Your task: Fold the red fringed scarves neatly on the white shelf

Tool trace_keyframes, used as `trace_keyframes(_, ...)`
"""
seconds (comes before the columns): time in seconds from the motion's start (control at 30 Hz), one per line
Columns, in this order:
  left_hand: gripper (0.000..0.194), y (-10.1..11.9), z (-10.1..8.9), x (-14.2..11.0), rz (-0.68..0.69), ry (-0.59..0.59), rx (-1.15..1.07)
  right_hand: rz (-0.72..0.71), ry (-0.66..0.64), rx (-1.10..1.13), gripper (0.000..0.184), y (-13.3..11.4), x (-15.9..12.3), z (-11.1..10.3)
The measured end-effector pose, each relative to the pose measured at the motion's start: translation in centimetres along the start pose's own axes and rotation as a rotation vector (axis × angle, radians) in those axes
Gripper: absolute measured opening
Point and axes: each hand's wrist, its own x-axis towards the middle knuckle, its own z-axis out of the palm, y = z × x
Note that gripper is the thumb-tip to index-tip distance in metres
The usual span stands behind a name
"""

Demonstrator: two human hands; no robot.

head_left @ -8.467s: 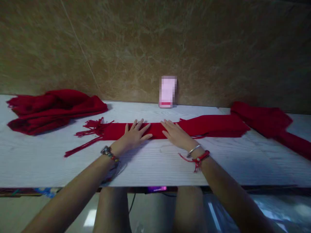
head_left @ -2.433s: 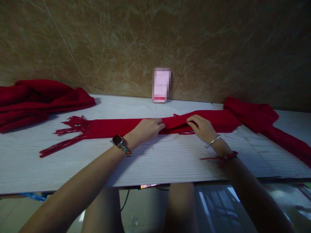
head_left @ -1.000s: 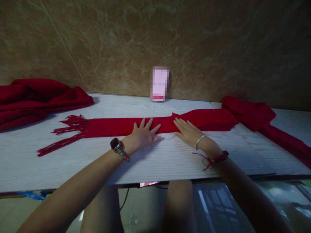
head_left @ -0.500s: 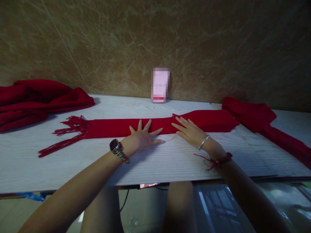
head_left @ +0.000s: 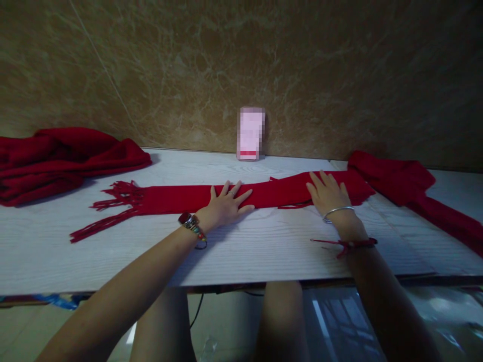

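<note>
A: Position of the red scarf [head_left: 177, 199]?

B: Across the middle of the frame, laid lengthwise on the white tabletop [head_left: 241, 261], with fringe [head_left: 118, 201] toward centre left.

A: Left hand [head_left: 223, 207]?

B: Near frame centre, palm down, fingers fanned wide on the scarf, grasping nothing. Dark-faced watch [head_left: 186, 218] at the wrist.

A: Right hand [head_left: 329, 193]?

B: Right of centre, laid over the broader stretch, fingers extended and slightly parted, no cloth pinched.

A: Surroundings?

B: At frame left, bunched red cloth [head_left: 71, 161]. At right, more red fabric [head_left: 400, 178]; cannot tell whether joined to the scarf. Upper centre, pink pixelated object [head_left: 251, 133], upright before the brown wall [head_left: 339, 75].
</note>
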Motion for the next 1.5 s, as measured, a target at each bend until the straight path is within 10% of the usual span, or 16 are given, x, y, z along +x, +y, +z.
trace_keyframes(0.17,0.06,0.2,-0.1,-0.3,-0.014,0.017,0.016,-0.245,0.076,0.057,0.049,-1.4,0.0,-0.2)
trace_keyframes(0.33,0.06,0.4,0.0,-0.3,-0.009,0.025,0.023,-0.589,-0.136,0.029,0.048,-4.4,-0.7,0.5)
trace_keyframes(0.63,0.05,-1.2,-1.0,0.0,-0.172,-0.067,0.015,-0.31,-0.059,-0.047,0.044,-1.3,-0.2,0.5)
trace_keyframes(0.8,0.059,-1.6,-0.5,0.0,-0.228,0.012,0.004,-0.462,-0.022,0.099,0.048,-2.4,-0.4,0.0)
trace_keyframes(1.2,0.07,-1.0,-1.1,0.0,-0.144,-0.126,-0.017,-0.753,-0.452,0.276,0.045,-3.0,-0.6,0.2)
trace_keyframes(1.5,0.062,-1.2,-0.3,0.3,-0.009,0.038,-0.005,-0.669,-0.156,0.366,0.044,-3.9,-0.4,0.4)
